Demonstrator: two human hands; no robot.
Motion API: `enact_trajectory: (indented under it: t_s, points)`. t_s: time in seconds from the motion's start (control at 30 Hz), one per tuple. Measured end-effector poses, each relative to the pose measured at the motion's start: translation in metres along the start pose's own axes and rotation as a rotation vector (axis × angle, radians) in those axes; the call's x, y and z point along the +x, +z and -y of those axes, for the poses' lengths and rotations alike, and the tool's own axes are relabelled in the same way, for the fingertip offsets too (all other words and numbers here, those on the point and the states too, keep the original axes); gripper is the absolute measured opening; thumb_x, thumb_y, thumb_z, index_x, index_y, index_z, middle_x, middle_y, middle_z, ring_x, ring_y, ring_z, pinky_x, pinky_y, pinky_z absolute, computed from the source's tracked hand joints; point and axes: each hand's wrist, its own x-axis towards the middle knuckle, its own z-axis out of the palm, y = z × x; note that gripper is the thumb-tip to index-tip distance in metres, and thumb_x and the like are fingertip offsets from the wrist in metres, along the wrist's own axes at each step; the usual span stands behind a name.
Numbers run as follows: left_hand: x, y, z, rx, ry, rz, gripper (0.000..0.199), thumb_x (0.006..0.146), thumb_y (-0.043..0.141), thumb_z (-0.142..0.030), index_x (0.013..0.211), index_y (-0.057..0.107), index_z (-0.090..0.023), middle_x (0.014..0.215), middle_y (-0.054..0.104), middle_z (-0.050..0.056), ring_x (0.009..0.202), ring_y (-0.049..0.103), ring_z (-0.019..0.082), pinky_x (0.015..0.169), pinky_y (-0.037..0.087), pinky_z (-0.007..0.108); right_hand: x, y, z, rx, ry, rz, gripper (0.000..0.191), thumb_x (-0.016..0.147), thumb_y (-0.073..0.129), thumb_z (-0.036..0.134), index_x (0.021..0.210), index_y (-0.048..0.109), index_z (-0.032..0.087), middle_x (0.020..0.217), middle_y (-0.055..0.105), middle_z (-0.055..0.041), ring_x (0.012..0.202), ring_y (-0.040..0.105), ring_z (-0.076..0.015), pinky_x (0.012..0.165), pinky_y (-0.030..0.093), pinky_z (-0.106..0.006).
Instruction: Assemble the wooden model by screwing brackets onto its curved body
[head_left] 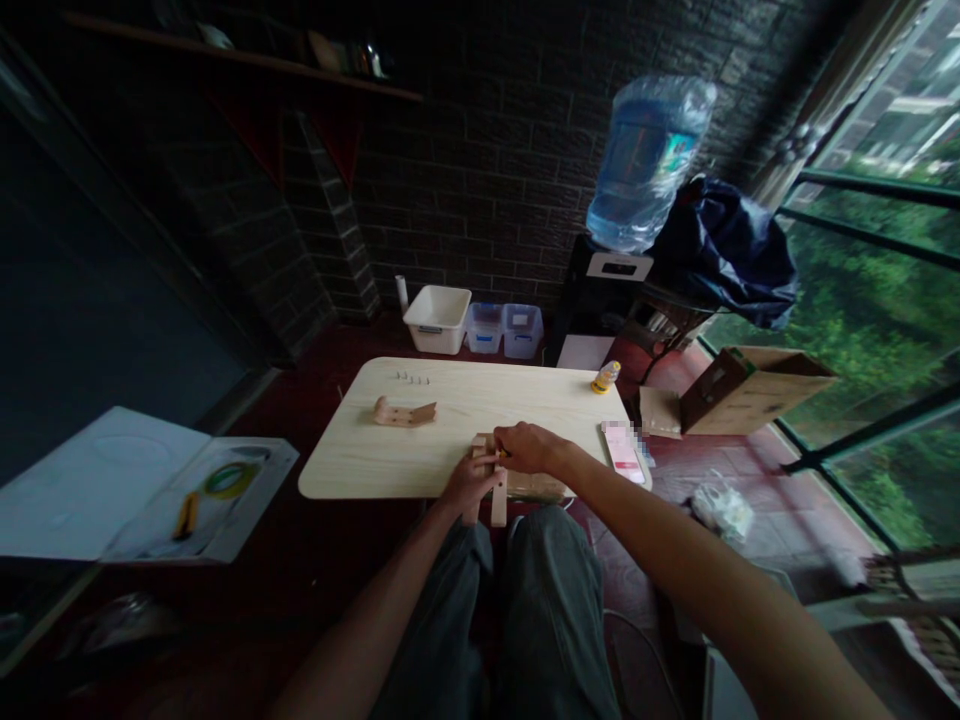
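At the front edge of the table [352,460], my left hand [469,480] grips a wooden frame of joined strips [499,508], whose lower ends jut past the edge. My right hand [529,447] is closed over the frame's upper part, around a small tool with a yellow part [505,454]; its kind is mostly hidden by the fingers. A brown flat piece [536,487] lies under my right wrist. Farther left rests a curved wooden part [405,412] with raised ends. Several small screws [412,379] stand in a row behind it.
A yellow-capped bottle [606,377] and a phone [623,452] occupy the table's right side. Bins [437,320] and a water dispenser [600,300] stand beyond the table. On the left is an open white case [225,540]; a cardboard box [750,395] sits at right.
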Motion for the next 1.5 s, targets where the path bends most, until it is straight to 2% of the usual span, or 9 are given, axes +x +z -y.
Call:
enact_trajectory:
  t_s: [0.1, 0.3, 0.5, 0.67, 0.83, 1.1, 1.3, 1.43, 1.5]
  points:
    - [0.0, -0.001, 0.0, -0.037, 0.02, 0.045, 0.033, 0.076, 0.077, -0.034, 0.105, 0.079, -0.019, 0.11, 0.076, 0.01, 0.1, 0.072, 0.025, 0.09, 0.057, 0.034, 0.004, 0.005, -0.008, 0.015, -0.033, -0.021, 0.038, 0.097, 0.053, 0.042, 0.118, 0.063, 0.012, 0.111, 0.074, -0.0172, 0.103, 0.072, -0.028, 0.082, 0.053, -0.032]
    - [0.001, -0.001, -0.002, -0.061, -0.052, 0.056, 0.033, 0.074, 0.078, -0.036, 0.103, 0.079, -0.019, 0.103, 0.078, 0.008, 0.099, 0.073, 0.025, 0.089, 0.058, 0.034, 0.009, 0.019, -0.013, 0.03, 0.054, -0.029, 0.047, 0.097, 0.051, 0.051, 0.12, 0.062, 0.012, 0.111, 0.074, -0.0185, 0.102, 0.072, -0.0293, 0.082, 0.054, -0.036]
    - [-0.001, -0.001, -0.004, -0.036, -0.045, -0.011, 0.033, 0.069, 0.082, -0.033, 0.1, 0.079, -0.021, 0.11, 0.076, 0.009, 0.104, 0.072, 0.026, 0.094, 0.057, 0.035, -0.003, 0.01, -0.007, 0.085, 0.031, -0.078, 0.042, 0.093, 0.058, 0.041, 0.125, 0.056, 0.014, 0.113, 0.073, -0.0179, 0.1, 0.072, -0.0284, 0.079, 0.053, -0.034]
    - [0.0, 0.0, -0.003, -0.049, -0.029, -0.001, 0.03, 0.071, 0.08, -0.032, 0.099, 0.079, -0.021, 0.107, 0.076, 0.008, 0.103, 0.071, 0.025, 0.093, 0.057, 0.035, -0.003, 0.009, -0.005, 0.073, -0.088, -0.095, 0.034, 0.096, 0.056, 0.037, 0.123, 0.059, 0.016, 0.116, 0.072, -0.0151, 0.105, 0.07, -0.0253, 0.085, 0.052, -0.032]
    - [0.0, -0.002, -0.007, -0.049, -0.031, 0.038, 0.024, 0.072, 0.079, -0.034, 0.092, 0.079, -0.02, 0.099, 0.078, 0.008, 0.101, 0.072, 0.026, 0.093, 0.056, 0.035, 0.003, 0.015, -0.006, 0.001, -0.09, -0.054, 0.041, 0.101, 0.048, 0.046, 0.129, 0.058, 0.019, 0.111, 0.074, -0.0156, 0.104, 0.071, -0.027, 0.085, 0.052, -0.034]
    - [-0.003, -0.005, -0.015, -0.045, 0.027, 0.055, 0.02, 0.076, 0.075, -0.034, 0.091, 0.079, -0.021, 0.098, 0.078, 0.007, 0.099, 0.072, 0.023, 0.091, 0.056, 0.033, 0.007, 0.013, 0.001, 0.055, 0.042, -0.065, 0.055, 0.097, 0.045, 0.064, 0.122, 0.062, 0.018, 0.109, 0.073, -0.0179, 0.101, 0.072, -0.0289, 0.083, 0.053, -0.036]
    - [-0.003, -0.006, -0.014, -0.001, 0.003, 0.025, 0.018, 0.075, 0.076, -0.033, 0.088, 0.079, -0.02, 0.102, 0.077, 0.008, 0.097, 0.073, 0.024, 0.09, 0.057, 0.033, -0.001, 0.004, 0.007, 0.091, -0.016, -0.081, 0.045, 0.1, 0.049, 0.055, 0.122, 0.063, 0.019, 0.113, 0.073, -0.0151, 0.106, 0.07, -0.0263, 0.086, 0.052, -0.032]
    - [-0.002, -0.004, -0.009, -0.043, -0.012, 0.046, 0.023, 0.074, 0.078, -0.034, 0.094, 0.079, -0.021, 0.1, 0.078, 0.007, 0.097, 0.073, 0.024, 0.09, 0.057, 0.033, -0.003, -0.002, 0.009, 0.056, 0.029, -0.042, 0.034, 0.098, 0.055, 0.045, 0.123, 0.064, 0.023, 0.109, 0.075, -0.0129, 0.102, 0.072, -0.0271, 0.083, 0.054, -0.034]
    - [-0.002, -0.003, -0.008, -0.052, -0.02, 0.035, 0.026, 0.074, 0.079, -0.034, 0.096, 0.079, -0.02, 0.102, 0.078, 0.008, 0.098, 0.073, 0.024, 0.091, 0.057, 0.034, -0.004, -0.005, 0.012, 0.004, 0.05, -0.029, 0.03, 0.097, 0.058, 0.036, 0.123, 0.064, 0.022, 0.11, 0.074, -0.0151, 0.101, 0.073, -0.0282, 0.081, 0.055, -0.036]
